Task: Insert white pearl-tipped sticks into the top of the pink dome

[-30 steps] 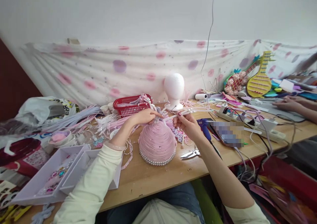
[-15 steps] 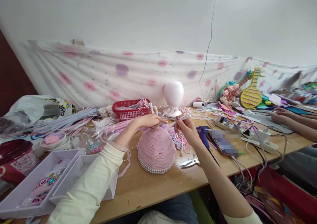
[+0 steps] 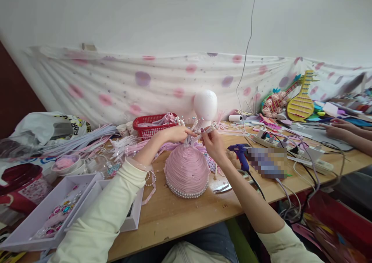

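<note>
A pink dome (image 3: 187,170), wrapped in strands and rimmed with pearl beads, sits on the table before me. A bunch of thin white stems (image 3: 189,139) with bead tips rises from its top. My left hand (image 3: 180,133) is closed round these stems from the left, its index finger reaching across them; its other fingers are partly hidden. From the right, my right hand (image 3: 213,142) pinches white stems with pale tips (image 3: 208,130), angled toward the dome's top. Right behind the hands stands a white foam head (image 3: 205,104).
A blue glue gun (image 3: 240,154) and scissors (image 3: 223,188) lie to the right, near a power strip (image 3: 302,158). At the left are white trays (image 3: 29,230) with gems. A red basket (image 3: 145,132) stands behind. A co-worker's hands (image 3: 340,129) are at far right.
My right hand has moved slightly left, bringing its stems closer to the dome's top. More stems show upright between my hands. The whole view has shifted a little.
</note>
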Available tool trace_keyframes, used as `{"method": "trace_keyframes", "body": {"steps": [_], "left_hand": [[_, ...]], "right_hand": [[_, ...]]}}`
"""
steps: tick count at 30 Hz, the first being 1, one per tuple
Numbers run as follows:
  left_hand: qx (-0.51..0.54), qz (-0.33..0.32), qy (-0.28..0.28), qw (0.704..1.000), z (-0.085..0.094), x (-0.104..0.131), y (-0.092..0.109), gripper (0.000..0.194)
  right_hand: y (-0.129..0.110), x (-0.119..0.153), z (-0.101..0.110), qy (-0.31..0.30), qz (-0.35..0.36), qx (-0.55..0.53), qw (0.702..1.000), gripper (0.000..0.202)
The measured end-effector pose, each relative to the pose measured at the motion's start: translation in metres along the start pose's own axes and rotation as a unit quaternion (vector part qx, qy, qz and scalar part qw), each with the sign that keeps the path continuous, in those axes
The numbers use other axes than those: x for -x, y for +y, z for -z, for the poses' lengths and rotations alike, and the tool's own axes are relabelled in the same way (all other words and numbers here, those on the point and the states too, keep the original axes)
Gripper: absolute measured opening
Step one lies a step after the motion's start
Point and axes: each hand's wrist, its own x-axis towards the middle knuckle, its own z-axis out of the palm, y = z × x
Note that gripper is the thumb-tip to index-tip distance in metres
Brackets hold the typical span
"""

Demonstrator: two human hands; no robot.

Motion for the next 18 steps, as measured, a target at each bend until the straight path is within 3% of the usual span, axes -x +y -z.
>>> {"method": "trace_keyframes", "body": {"steps": [18], "left_hand": [[-0.016,-0.027,0.011,0.999,-0.003,-0.009,-0.017,0.071]], "right_hand": [[-0.01,-0.003,-0.007,-0.02,0.016,0.099,0.995,0.028]]}}
